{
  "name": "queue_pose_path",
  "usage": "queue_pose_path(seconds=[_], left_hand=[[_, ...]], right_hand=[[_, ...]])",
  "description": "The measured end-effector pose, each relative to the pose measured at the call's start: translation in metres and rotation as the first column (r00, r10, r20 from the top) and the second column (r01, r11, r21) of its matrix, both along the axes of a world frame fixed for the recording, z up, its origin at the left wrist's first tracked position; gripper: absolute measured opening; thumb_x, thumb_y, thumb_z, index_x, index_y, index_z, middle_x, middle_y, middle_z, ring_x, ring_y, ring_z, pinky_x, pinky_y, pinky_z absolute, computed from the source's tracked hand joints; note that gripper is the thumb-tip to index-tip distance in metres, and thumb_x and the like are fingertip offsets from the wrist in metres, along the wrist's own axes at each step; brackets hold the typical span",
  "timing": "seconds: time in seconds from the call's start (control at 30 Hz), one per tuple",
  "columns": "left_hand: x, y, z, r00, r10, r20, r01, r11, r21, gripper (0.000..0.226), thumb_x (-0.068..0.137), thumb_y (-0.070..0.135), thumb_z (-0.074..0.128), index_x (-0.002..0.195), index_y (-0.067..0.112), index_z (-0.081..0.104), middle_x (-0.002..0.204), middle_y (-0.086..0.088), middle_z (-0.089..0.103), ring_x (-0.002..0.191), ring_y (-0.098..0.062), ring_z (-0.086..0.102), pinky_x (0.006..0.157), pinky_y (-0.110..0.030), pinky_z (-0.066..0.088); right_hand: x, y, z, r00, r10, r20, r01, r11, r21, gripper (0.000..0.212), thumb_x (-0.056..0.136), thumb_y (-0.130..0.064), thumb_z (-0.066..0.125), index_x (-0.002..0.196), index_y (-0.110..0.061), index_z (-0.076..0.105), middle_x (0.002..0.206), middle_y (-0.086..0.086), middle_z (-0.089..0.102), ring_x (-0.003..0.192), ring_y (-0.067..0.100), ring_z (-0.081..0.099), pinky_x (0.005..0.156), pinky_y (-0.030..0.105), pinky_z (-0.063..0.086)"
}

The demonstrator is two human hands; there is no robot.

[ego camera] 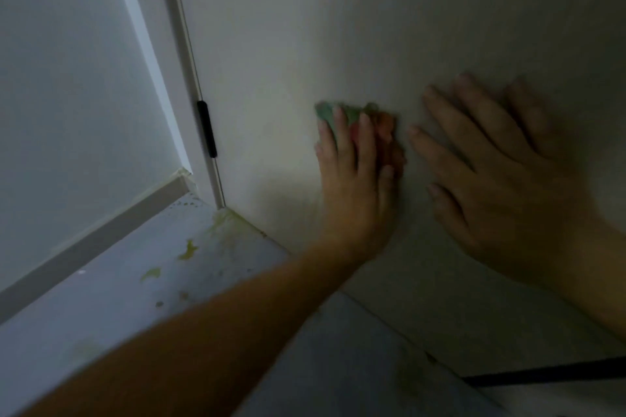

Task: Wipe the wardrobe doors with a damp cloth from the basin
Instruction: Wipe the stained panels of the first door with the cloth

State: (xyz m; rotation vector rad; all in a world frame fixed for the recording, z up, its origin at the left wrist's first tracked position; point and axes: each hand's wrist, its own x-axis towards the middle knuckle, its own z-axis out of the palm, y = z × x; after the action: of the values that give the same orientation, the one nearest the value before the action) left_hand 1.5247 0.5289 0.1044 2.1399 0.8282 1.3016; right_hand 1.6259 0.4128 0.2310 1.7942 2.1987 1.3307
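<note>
Starting at the far left, there's a pale wall panel [67,95] with a skirting strip along the bottom. Under it is the greyish floor [101,308], which has some yellow-green stains [188,249] on it. Next is a small black hinge-like piece [206,129] on the seam, and right of that the wardrobe door [338,27] fills most of the view.

The left hand [355,186] reaches in from the lower left and lies flat low on the door, fingers straight and pointing up the panel. The cloth [323,110] is squashed between those fingers and the door, pressed on rather than wrapped up in a fist, as far as the blur lets me tell. My guess is that's on purpose: a flat palm spreads the pressure, so more of the damp fabric touches the door.

The cloth is bunched into a wad. Its long axis runs across the door, with the green end to the left and the reddish-orange end to the right, dipping slightly that way. So it sits crosswise to the fingers.

Just beside it but not touching, the right hand [501,173] is released, with fingers spread flat on the door and nothing in it. It looks like it's bracing the person or steadying the door. A black strip [542,374] crosses the bottom right corner, and I can't tell what it is.
</note>
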Motion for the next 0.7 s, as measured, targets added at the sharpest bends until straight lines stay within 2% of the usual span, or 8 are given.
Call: queue_pose_path(seconds=[0.07,0.13,0.2,0.33,0.4,0.47,0.6,0.7], left_hand=[[0.012,-0.041,-0.019,1.000,-0.018,-0.010,0.015,0.982,-0.186,0.070,0.107,0.047,0.023,0.151,0.043,-0.031,0.161,0.000,-0.038,0.152,-0.026,-0.031,0.126,-0.052,-0.008],[0.018,-0.071,-0.033,0.998,-0.064,0.025,0.069,0.947,-0.313,0.073,0.109,0.045,0.025,0.144,0.047,-0.038,0.159,0.010,-0.041,0.150,-0.019,-0.035,0.126,-0.050,-0.008],[0.013,-0.063,-0.034,0.993,-0.063,0.102,0.099,0.908,-0.407,0.074,0.109,0.041,0.030,0.144,0.046,-0.035,0.159,0.010,-0.040,0.150,-0.016,-0.034,0.126,-0.045,-0.011],[-0.004,0.018,-0.032,0.943,0.249,0.219,-0.021,0.703,-0.711,0.067,0.108,0.039,0.027,0.158,0.023,-0.014,0.167,-0.001,-0.023,0.154,-0.018,-0.022,0.127,-0.045,-0.009],[-0.002,0.027,-0.043,0.923,0.312,0.223,-0.041,0.659,-0.751,0.071,0.103,0.047,0.020,0.159,0.020,-0.014,0.168,-0.001,-0.022,0.154,-0.016,-0.021,0.127,-0.042,-0.011],[0.010,-0.005,-0.057,0.936,0.257,0.241,0.012,0.660,-0.751,0.074,0.100,0.051,0.018,0.157,0.024,-0.021,0.167,0.002,-0.026,0.154,-0.014,-0.023,0.127,-0.043,-0.010],[0.026,-0.071,-0.078,0.953,0.127,0.276,0.146,0.605,-0.783,0.065,0.106,0.057,0.021,0.138,0.049,-0.035,0.162,0.013,-0.035,0.151,-0.008,-0.028,0.127,-0.041,-0.008],[0.017,-0.032,-0.086,0.944,0.216,0.248,0.114,0.493,-0.863,0.067,0.110,0.042,0.023,0.153,0.030,-0.027,0.166,0.004,-0.027,0.154,-0.013,-0.021,0.126,-0.036,-0.007]], right_hand=[[0.004,0.000,-0.010,0.999,0.016,0.028,-0.015,1.000,-0.023,0.049,0.100,-0.030,0.045,0.141,-0.007,0.056,0.160,0.020,0.037,0.150,0.039,0.031,0.123,0.056,0.017],[0.008,-0.001,-0.020,0.998,0.012,0.055,-0.008,0.997,-0.071,0.049,0.100,-0.031,0.043,0.140,-0.006,0.057,0.161,0.020,0.035,0.151,0.039,0.028,0.123,0.057,0.016],[0.010,0.000,-0.026,0.998,0.017,0.066,-0.010,0.994,-0.107,0.049,0.100,-0.030,0.043,0.141,-0.006,0.057,0.161,0.020,0.034,0.151,0.039,0.027,0.123,0.057,0.015],[0.001,0.010,-0.041,0.995,0.067,0.072,-0.053,0.982,-0.182,0.047,0.099,-0.028,0.043,0.139,-0.006,0.058,0.159,0.021,0.037,0.150,0.039,0.031,0.124,0.056,0.014],[-0.001,0.014,-0.049,0.995,0.071,0.074,-0.056,0.981,-0.187,0.047,0.100,-0.028,0.043,0.138,-0.006,0.058,0.159,0.021,0.037,0.150,0.039,0.031,0.124,0.055,0.012],[0.000,0.016,-0.054,0.997,0.057,0.060,-0.046,0.985,-0.168,0.046,0.099,-0.028,0.045,0.138,-0.005,0.059,0.160,0.021,0.036,0.151,0.039,0.029,0.124,0.056,0.012],[0.001,0.016,-0.058,0.996,0.042,0.075,-0.024,0.974,-0.226,0.050,0.099,-0.030,0.046,0.139,-0.003,0.057,0.162,0.023,0.031,0.152,0.041,0.025,0.123,0.060,0.014],[-0.004,0.018,-0.062,0.993,0.046,0.112,-0.012,0.957,-0.288,0.050,0.099,-0.028,0.044,0.140,-0.003,0.055,0.163,0.022,0.029,0.152,0.041,0.024,0.123,0.060,0.015]])
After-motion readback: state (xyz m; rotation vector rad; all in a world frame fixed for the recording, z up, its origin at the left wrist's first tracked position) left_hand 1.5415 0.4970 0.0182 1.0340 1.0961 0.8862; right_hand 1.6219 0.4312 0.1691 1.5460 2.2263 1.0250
